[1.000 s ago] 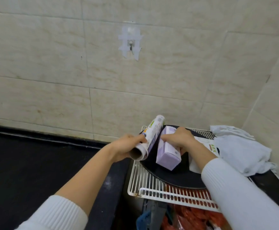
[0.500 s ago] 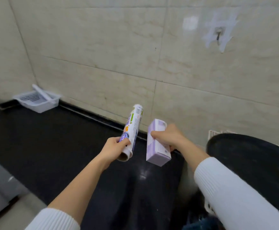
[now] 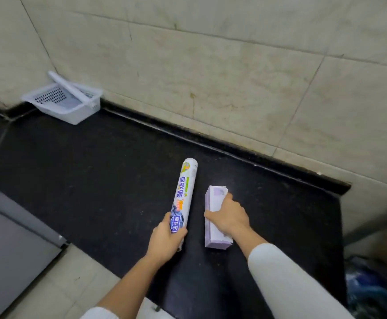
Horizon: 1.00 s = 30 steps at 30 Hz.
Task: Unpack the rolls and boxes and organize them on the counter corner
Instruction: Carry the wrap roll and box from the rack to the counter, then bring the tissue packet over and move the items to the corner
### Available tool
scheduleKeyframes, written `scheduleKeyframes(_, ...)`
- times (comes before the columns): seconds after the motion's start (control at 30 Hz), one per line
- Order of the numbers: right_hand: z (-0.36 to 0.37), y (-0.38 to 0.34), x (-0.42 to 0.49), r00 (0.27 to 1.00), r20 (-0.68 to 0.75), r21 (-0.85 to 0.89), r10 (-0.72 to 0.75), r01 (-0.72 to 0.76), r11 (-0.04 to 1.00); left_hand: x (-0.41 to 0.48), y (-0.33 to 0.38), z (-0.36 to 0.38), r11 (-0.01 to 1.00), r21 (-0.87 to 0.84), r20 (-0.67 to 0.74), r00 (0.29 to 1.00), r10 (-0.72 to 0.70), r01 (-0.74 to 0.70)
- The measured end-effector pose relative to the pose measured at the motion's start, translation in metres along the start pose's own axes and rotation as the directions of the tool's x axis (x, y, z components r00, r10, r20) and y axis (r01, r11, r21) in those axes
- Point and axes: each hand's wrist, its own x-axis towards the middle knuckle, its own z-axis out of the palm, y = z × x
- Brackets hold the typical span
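Black stone counter lay beneath us as our left hand wrapped a cling-film roll and our right hand clasped a lilac box, fingers curled.

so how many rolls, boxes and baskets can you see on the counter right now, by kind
rolls: 2, a printed roll in the left hand and a plain white roll lying across the basket
boxes: 1, a purple box under the right hand
baskets: 1, a white basket by the wall
total: 4
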Motion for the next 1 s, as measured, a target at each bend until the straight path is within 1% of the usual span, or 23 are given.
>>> scheduleKeyframes(0.2, 0.035, -0.012, 0.011, 0.999, 0.006, -0.092, 0.041, -0.040, 0.995, 0.011, -0.013, 0.003, 0.999, 0.044, 0.031, 0.999, -0.025, 0.024)
scheduleKeyframes(0.23, 0.037, -0.011, 0.011, 0.999, 0.003, -0.096, 0.046, -0.045, 0.994, 0.010, -0.013, 0.006, 0.996, 0.080, 0.027, 0.999, -0.030, 0.028)
scheduleKeyframes(0.33, 0.040, -0.010, 0.012, 0.999, -0.005, -0.093, 0.049, -0.049, 0.994, 0.010, -0.011, 0.016, 0.953, 0.298, -0.027, 0.998, -0.054, 0.059)
scheduleKeyframes(0.4, 0.041, -0.009, 0.011, 0.999, 0.003, -0.082, 0.054, -0.053, 0.995, 0.010, -0.008, 0.018, 0.926, 0.370, -0.041, 0.997, -0.065, 0.076)
scheduleKeyframes(0.53, 0.036, -0.008, 0.007, 0.999, -0.003, -0.052, 0.045, -0.045, 0.998, 0.015, -0.008, 0.016, 0.914, 0.388, -0.020, 0.992, -0.121, 0.119)
scheduleKeyframes(0.67, 0.015, -0.004, 0.002, 0.999, -0.044, 0.008, -0.031, 0.032, 0.999, 0.017, 0.002, 0.007, 0.901, 0.409, -0.035, 0.989, -0.141, 0.143)
scheduleKeyframes(0.73, -0.005, 0.001, -0.002, 0.996, -0.085, 0.038, -0.041, 0.044, 0.998, 0.018, 0.020, 0.003, 0.910, 0.405, -0.073, 0.995, -0.072, 0.095)
scheduleKeyframes(0.8, -0.032, 0.010, -0.008, 0.987, -0.156, 0.069, -0.043, 0.055, 0.996, 0.019, 0.048, 0.004, 0.917, 0.398, -0.090, 0.994, 0.061, -0.021)
scheduleKeyframes(0.9, -0.084, 0.034, -0.025, 0.948, -0.314, 0.102, -0.046, 0.082, 0.991, 0.020, 0.109, 0.023, 0.903, 0.365, -0.034, 0.966, 0.255, -0.225)
scheduleKeyframes(1.0, -0.141, 0.072, -0.049, 0.888, -0.459, 0.130, -0.013, 0.082, 0.988, 0.008, 0.174, 0.063, 0.863, 0.311, 0.042, 0.913, 0.405, -0.397)
